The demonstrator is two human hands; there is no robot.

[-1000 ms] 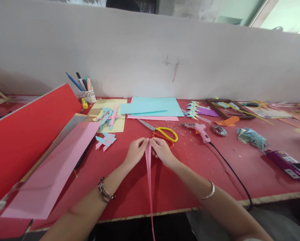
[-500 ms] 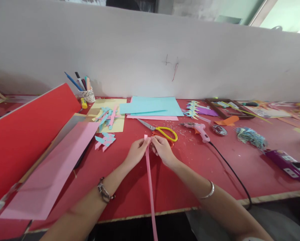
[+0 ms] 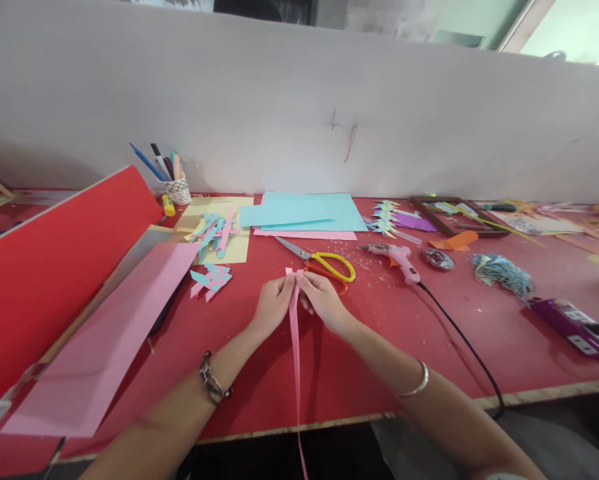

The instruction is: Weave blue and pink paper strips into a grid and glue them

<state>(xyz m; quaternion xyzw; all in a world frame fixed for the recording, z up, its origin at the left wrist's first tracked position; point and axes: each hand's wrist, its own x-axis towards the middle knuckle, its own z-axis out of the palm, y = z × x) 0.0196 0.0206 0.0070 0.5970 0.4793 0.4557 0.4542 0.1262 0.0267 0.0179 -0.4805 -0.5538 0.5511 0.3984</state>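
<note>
A long pink paper strip (image 3: 295, 347) hangs from my fingertips down past the table's front edge. My left hand (image 3: 273, 300) pinches it near its top end, thumb on top. Right beside it, my right hand (image 3: 324, 300) pinches the same top end, where short pink ends stick up between the two thumbs. Just behind my hands lie scissors (image 3: 333, 266) with one yellow and one orange handle, blades pointing back left. To the left rests a woven pink and blue paper piece (image 3: 211, 281). My curled lower fingers are partly hidden.
Pink sheets (image 3: 104, 340) and a red board (image 3: 69, 267) are at left. Paper scraps (image 3: 219, 233), blue sheets (image 3: 304, 210) and a pen cup (image 3: 176, 190) stand along the back. At right lie a pink glue gun (image 3: 397, 259) with its black cord, a tray (image 3: 459, 217) and a purple device (image 3: 574, 325).
The strip has twisted, now showing its narrow side lower down. At its top, a second pink end now shows beside the first. Both hands have stayed nearly in place.
</note>
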